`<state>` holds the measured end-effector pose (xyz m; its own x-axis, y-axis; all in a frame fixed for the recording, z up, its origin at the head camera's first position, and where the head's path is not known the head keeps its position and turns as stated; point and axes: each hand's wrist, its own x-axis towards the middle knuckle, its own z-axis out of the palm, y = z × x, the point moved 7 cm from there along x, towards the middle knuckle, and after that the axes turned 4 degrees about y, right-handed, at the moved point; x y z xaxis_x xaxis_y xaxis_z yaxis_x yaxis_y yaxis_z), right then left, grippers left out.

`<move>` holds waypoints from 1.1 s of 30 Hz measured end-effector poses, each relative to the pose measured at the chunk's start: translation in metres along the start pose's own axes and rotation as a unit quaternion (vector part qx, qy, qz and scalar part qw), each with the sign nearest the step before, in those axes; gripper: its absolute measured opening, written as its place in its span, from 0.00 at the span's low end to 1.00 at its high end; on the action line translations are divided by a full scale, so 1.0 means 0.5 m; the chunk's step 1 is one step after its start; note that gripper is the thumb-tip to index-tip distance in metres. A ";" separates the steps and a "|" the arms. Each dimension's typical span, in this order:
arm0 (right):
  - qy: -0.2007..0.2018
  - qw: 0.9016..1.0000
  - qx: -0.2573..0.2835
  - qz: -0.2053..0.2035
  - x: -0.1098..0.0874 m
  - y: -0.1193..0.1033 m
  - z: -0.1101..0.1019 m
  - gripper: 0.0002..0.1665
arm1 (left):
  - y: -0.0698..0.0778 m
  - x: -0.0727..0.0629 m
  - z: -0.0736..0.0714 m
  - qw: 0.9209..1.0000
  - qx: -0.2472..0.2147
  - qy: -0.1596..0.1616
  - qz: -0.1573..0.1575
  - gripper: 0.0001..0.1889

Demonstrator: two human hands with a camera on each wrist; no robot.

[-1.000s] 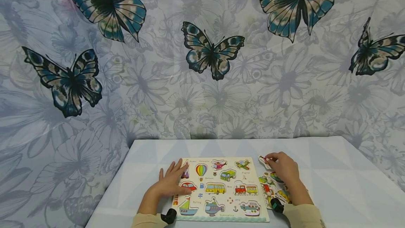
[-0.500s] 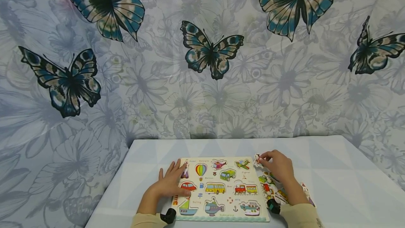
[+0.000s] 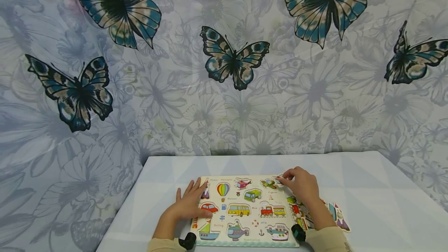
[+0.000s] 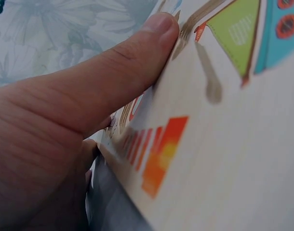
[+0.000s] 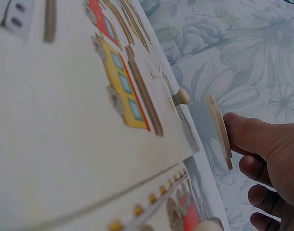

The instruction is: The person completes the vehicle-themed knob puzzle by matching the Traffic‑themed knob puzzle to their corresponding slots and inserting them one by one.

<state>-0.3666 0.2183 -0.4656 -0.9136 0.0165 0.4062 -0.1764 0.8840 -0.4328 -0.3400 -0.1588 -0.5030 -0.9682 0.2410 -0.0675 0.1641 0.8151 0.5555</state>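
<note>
A wooden puzzle board (image 3: 245, 244) printed with vehicles lies flat on the table. My left hand (image 3: 189, 205) rests spread along its left edge, with the thumb (image 4: 130, 60) lying over the board's face. My right hand (image 3: 301, 186) pinches a thin wooden puzzle piece (image 5: 218, 126) above the board's top right corner, near the green plane picture (image 3: 268, 184). In the right wrist view the piece shows edge-on, so its printed face is hidden. A small round wooden knob (image 5: 181, 97) stands by the board's edge, just left of the held piece.
Several loose puzzle pieces (image 3: 338, 217) are heaped right of the board, partly under my right forearm. The white table (image 3: 378, 189) backs onto a wall covering (image 3: 245, 127) with butterflies and flowers. Each wrist wears a black device (image 3: 298, 233).
My right hand has moved left with the pinched piece, from above the loose pieces to the board's top right corner. The left hand has stayed on the board.
</note>
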 end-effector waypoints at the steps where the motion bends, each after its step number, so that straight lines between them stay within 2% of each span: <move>1: 0.001 1.000 0.001 -0.003 -0.001 -0.003 0.000 0.10 | 0.000 0.001 0.001 1.000 0.001 0.001 0.002 0.60; 5: 0.005 1.000 0.010 -0.013 -0.005 -0.023 0.002 0.09 | 0.000 0.003 -0.001 1.000 0.006 0.003 0.006 0.60; 10: 0.006 0.999 0.034 -0.004 -0.005 -0.051 0.011 0.08 | -0.001 0.004 -0.003 1.000 0.001 0.000 0.002 0.60; 14: -0.007 0.999 0.054 0.003 -0.005 -0.075 0.028 0.08 | -0.006 0.002 -0.004 1.000 0.005 0.003 -0.004 0.59; 24: -0.038 0.997 0.062 -0.009 0.000 -0.127 0.064 0.10 | 0.003 0.001 0.005 1.000 -0.005 0.001 -0.001 0.58; 33: -0.052 0.995 0.081 0.000 0.017 -0.176 0.102 0.11 | 0.003 0.001 -0.004 1.000 -0.017 0.011 0.015 0.58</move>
<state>-0.3774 0.1165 -0.4651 -0.9452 -0.0395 0.3241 -0.2253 0.7972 -0.5600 -0.3407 -0.1583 -0.5004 -0.9668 0.2534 -0.0328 0.1870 0.7891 0.5851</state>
